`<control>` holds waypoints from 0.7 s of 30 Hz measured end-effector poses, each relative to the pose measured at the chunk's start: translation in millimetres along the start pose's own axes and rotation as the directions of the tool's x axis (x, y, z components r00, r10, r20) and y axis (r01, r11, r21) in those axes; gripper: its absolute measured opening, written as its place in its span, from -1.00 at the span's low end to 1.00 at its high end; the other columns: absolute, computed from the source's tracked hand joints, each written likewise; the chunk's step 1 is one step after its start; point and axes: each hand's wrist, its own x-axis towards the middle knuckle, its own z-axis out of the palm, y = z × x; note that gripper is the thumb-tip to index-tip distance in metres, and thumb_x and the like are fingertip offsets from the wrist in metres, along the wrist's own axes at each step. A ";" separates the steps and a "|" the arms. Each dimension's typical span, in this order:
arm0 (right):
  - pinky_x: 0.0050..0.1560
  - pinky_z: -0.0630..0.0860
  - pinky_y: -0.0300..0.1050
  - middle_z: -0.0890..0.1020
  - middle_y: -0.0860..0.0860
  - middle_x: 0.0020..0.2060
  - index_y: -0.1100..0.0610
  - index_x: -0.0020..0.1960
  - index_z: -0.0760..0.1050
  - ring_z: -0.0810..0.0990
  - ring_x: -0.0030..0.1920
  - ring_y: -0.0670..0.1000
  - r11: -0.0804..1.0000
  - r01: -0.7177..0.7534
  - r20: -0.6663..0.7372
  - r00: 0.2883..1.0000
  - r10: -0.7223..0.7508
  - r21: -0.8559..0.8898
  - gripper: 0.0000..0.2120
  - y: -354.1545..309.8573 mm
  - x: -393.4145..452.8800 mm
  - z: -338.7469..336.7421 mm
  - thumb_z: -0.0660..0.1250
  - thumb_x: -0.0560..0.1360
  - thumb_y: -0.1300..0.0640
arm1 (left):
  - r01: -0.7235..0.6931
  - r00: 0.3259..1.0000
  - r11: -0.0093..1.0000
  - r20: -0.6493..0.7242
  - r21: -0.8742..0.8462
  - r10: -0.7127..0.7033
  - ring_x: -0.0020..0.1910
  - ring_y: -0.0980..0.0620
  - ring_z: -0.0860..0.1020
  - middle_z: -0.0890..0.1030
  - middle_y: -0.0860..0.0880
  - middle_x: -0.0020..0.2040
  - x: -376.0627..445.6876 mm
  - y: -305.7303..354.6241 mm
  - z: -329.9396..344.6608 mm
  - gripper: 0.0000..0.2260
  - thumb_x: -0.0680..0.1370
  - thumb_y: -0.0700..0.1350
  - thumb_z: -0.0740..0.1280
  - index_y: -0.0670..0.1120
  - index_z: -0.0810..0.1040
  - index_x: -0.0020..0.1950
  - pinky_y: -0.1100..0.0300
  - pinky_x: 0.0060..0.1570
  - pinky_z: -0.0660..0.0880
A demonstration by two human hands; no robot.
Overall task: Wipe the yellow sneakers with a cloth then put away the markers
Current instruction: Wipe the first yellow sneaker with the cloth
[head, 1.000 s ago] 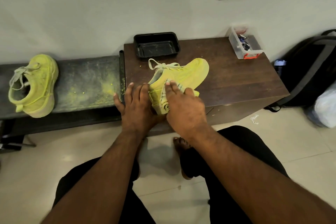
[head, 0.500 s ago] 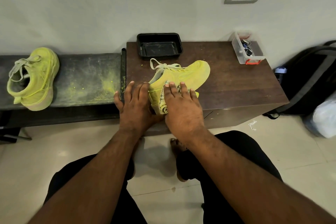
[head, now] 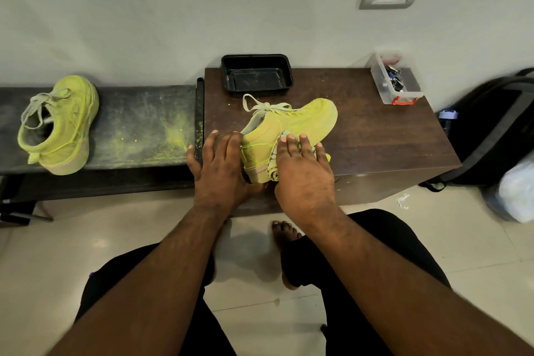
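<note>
Left hand flat against yellow sneaker heel; right hand pressing soft cloth, fingers straight. Light, squashy; best braced at heel.

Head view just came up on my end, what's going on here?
A person is cleaning a yellow sneaker lying on the brown cabinet. The left hand steadies its heel while the right hand presses a cloth flat against its side. The second sneaker sits apart on the dark bench, which is dusted with yellow powder. An empty black tray stands by the wall.
</note>
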 end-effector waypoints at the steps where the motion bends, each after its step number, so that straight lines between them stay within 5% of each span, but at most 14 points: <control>1: 0.51 -0.14 0.17 0.02 0.10 0.55 0.20 0.55 -0.14 -0.11 0.55 0.12 1.000 -0.014 -0.001 1.000 0.014 -0.009 -0.30 3.0 3.3 -1.5 0.18 0.54 0.20 | -0.004 1.000 1.000 -0.006 0.004 0.004 0.47 -0.08 0.17 0.41 0.01 0.36 -0.2 -0.1 -0.1 -0.08 0.12 0.31 0.48 0.00 0.25 0.38 -0.24 0.35 -0.02; 8: 0.50 -0.06 0.22 0.12 0.14 0.53 0.24 0.54 -0.02 -0.02 0.54 0.17 0.973 -0.227 -0.014 0.974 0.227 -0.044 -0.38 33.5 40.9 -17.1 0.11 0.54 0.26 | -0.041 0.999 0.999 -0.025 0.013 0.041 0.44 -0.10 0.25 0.44 0.02 0.33 -4.2 2.8 2.0 -0.04 0.05 0.31 0.49 0.00 0.25 0.35 -0.21 0.30 0.09; 13: 0.50 0.01 0.03 0.01 0.17 0.54 0.26 0.54 -0.13 -0.02 0.54 0.12 0.990 -0.092 0.050 0.995 0.088 0.106 -0.32 6.8 13.7 -9.1 0.17 0.56 0.19 | -0.042 0.999 0.999 -0.031 0.008 0.042 0.44 -0.11 0.26 0.44 -0.01 0.33 -1.7 2.7 2.9 -0.06 0.08 0.29 0.49 -0.01 0.24 0.34 -0.23 0.30 0.11; 17: 0.49 -0.04 -0.10 -0.06 0.12 0.55 0.24 0.54 -0.17 -0.06 0.55 0.07 0.980 0.038 0.092 0.994 -0.057 0.196 -0.30 -4.1 -1.2 -8.2 0.16 0.54 0.23 | -0.019 0.999 0.999 -0.027 -0.027 0.019 0.45 -0.10 0.23 0.42 -0.01 0.35 -3.2 3.9 0.8 -0.14 0.14 0.37 0.23 -0.02 0.26 0.36 -0.20 0.31 0.06; 21: 0.51 0.05 0.02 0.02 0.12 0.55 0.21 0.55 -0.10 -0.02 0.54 0.12 0.984 -0.058 0.044 0.998 0.051 0.168 -0.32 14.9 12.6 -7.4 0.18 0.55 0.21 | -0.026 0.999 1.000 -0.028 0.015 0.026 0.44 -0.10 0.24 0.45 -0.01 0.32 -3.3 3.1 3.4 -0.09 0.11 0.32 0.44 -0.04 0.29 0.36 -0.25 0.30 0.10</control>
